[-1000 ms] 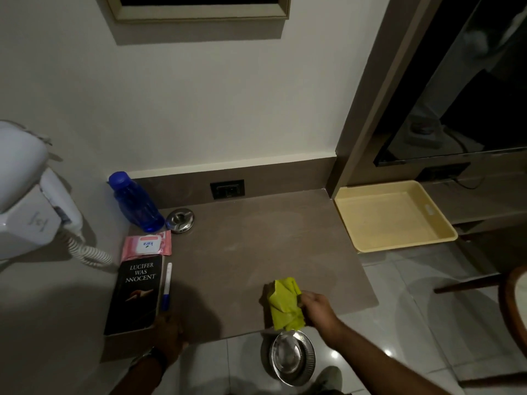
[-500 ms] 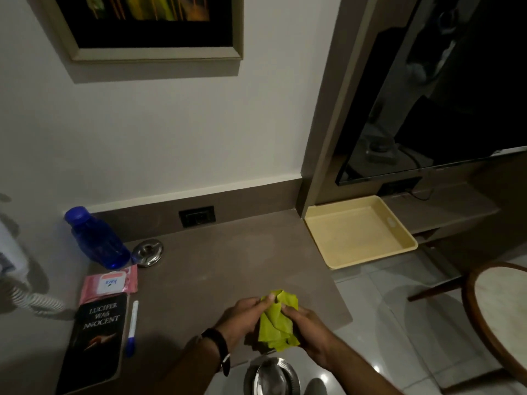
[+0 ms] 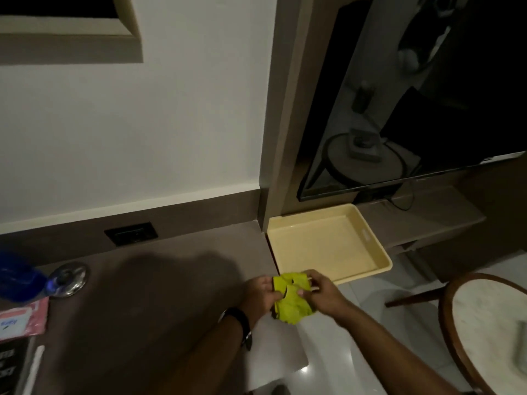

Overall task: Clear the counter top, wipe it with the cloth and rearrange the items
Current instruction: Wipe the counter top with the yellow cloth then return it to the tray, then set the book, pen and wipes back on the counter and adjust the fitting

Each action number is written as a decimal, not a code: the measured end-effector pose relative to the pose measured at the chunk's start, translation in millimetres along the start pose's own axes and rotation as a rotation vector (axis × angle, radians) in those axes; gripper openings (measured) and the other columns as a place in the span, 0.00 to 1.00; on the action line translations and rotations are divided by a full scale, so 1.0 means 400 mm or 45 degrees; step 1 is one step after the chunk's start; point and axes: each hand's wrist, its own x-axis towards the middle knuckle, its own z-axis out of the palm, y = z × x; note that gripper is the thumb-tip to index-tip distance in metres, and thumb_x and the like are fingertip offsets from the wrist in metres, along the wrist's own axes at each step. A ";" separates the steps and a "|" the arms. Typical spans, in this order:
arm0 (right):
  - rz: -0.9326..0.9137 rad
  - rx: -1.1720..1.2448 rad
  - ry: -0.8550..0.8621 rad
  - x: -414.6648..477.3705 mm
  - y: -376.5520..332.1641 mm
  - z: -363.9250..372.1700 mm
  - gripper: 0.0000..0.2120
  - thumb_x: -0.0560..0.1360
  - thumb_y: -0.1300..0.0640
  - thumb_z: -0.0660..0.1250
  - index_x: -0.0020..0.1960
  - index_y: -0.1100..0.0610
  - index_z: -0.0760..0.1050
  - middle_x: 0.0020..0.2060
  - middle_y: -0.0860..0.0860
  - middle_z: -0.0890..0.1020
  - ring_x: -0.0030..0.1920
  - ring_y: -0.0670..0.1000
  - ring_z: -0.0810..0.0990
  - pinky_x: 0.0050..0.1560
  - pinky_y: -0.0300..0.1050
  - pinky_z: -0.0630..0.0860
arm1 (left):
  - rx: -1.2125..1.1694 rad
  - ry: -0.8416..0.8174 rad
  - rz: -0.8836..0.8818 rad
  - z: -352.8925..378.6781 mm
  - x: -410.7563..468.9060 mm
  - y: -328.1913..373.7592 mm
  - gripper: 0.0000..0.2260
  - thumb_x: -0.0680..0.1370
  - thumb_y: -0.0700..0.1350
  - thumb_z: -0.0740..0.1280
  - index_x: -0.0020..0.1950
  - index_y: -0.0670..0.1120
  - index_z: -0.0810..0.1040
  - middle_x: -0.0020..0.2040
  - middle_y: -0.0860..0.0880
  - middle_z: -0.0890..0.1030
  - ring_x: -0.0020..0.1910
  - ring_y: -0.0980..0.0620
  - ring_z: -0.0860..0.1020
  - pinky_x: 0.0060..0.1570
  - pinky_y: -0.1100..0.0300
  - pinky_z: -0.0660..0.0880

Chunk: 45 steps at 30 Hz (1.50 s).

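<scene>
A crumpled yellow-green cloth [image 3: 291, 299] is held between both hands above the right end of the brown counter top [image 3: 159, 280]. My left hand [image 3: 258, 293] grips its left side and my right hand [image 3: 323, 295] pinches its right side. At the counter's far left stand a blue bottle [image 3: 20, 276] and a round metal ashtray [image 3: 68, 279]. A pink wipes pack [image 3: 22, 319], a dark book [image 3: 10, 366] and a white pen [image 3: 34, 366] lie below them, cut off by the frame edge.
An empty yellow tray [image 3: 368, 246] sits just right of the counter, on a lower shelf under a dark TV screen [image 3: 427, 95]. A round marble-topped table [image 3: 490, 323] stands at the lower right. A black wall socket [image 3: 131, 233] is in the backsplash.
My left hand left the book and joined the right on the cloth. Both hands carried the cloth up and to the right, near the tray. The view swung right.
</scene>
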 end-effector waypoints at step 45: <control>-0.453 -0.446 0.153 -0.054 -0.205 0.538 0.06 0.81 0.60 0.67 0.56 0.60 0.81 0.50 0.56 0.84 0.51 0.57 0.83 0.58 0.55 0.82 | 0.516 0.684 -0.171 -0.574 -0.358 -0.101 0.15 0.79 0.39 0.64 0.66 0.41 0.78 0.62 0.45 0.82 0.64 0.48 0.80 0.65 0.63 0.72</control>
